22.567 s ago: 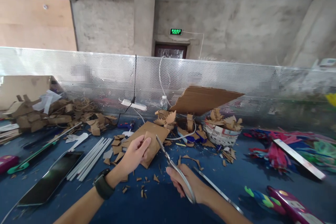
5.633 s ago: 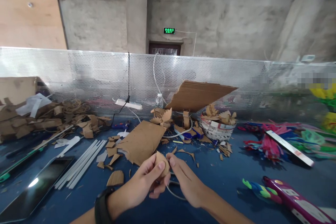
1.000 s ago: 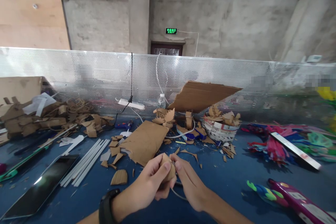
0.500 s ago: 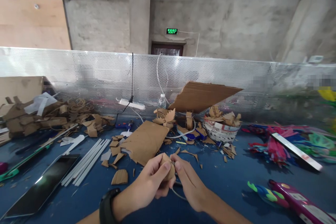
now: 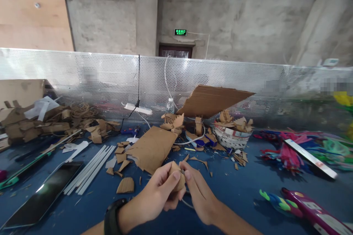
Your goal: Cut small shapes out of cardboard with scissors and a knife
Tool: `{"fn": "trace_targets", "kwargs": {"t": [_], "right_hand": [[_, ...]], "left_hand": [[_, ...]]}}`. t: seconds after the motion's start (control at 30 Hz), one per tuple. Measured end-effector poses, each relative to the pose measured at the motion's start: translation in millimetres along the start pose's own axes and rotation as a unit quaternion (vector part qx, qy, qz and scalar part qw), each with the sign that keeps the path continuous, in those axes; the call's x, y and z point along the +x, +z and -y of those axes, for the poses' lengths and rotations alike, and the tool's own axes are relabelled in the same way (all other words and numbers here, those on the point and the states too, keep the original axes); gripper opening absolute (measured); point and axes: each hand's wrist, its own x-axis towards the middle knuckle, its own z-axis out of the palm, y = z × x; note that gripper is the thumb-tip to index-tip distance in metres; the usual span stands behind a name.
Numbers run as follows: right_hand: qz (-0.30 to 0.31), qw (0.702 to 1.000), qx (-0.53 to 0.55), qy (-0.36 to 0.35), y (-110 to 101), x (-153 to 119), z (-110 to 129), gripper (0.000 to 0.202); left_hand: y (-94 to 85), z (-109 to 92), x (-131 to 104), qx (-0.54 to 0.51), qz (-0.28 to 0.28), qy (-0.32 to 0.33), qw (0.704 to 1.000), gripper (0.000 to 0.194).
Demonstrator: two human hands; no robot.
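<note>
Near the bottom centre, my left hand point(image 5: 161, 187) is closed on a small cardboard piece point(image 5: 177, 180), its thumb lying across the front. My right hand point(image 5: 197, 187) meets the piece from the right, fingers pressed together at its upper edge; what they pinch there is too small to make out. A thin grey cord point(image 5: 188, 203) shows beneath the hands. Left of my hands a rounded cardboard piece point(image 5: 125, 185) lies on the blue table, and behind them is a large cardboard sheet point(image 5: 154, 145) with a torn edge.
Left are white strips point(image 5: 88, 170), a black tablet-like panel point(image 5: 44, 194) and piled cardboard scraps point(image 5: 55, 126). Behind stand a scrap-filled basket point(image 5: 233, 138), a bottle point(image 5: 170, 106) and a power strip point(image 5: 138, 109). Right lie colourful bundles point(image 5: 289, 154) and a purple device point(image 5: 311, 207).
The cardboard piece has turned slightly and shifted a little to the right in my fingers. Both hands keep nearly the same place.
</note>
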Motion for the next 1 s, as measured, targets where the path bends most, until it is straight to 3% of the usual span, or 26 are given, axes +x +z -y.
{"fn": "trace_targets", "kwargs": {"t": [0.3, 0.5, 0.77, 1.0], "right_hand": [[0.032, 0.998, -0.026, -0.043, -4.2, 7.5, 2.7, 0.078], [-0.004, 1.0, -0.023, 0.001, -2.3, 0.7, -1.0, 0.081], [0.038, 0.995, -0.03, -0.083, -5.8, 7.1, 20.8, 0.076], [-0.01, 1.0, -0.011, -0.02, -0.8, -1.3, -6.6, 0.078]], "left_hand": [[0.0, -3.4, -1.7, 0.041, -0.01, 0.005, 0.999, 0.05], [0.0, -4.5, -2.2, 0.057, 0.0, 0.001, 0.998, 0.05], [4.5, -12.2, -5.0, 0.053, 0.0, 0.006, 0.999, 0.051], [4.9, -5.9, -3.8, 0.054, -0.001, -0.008, 0.999, 0.054]]}}
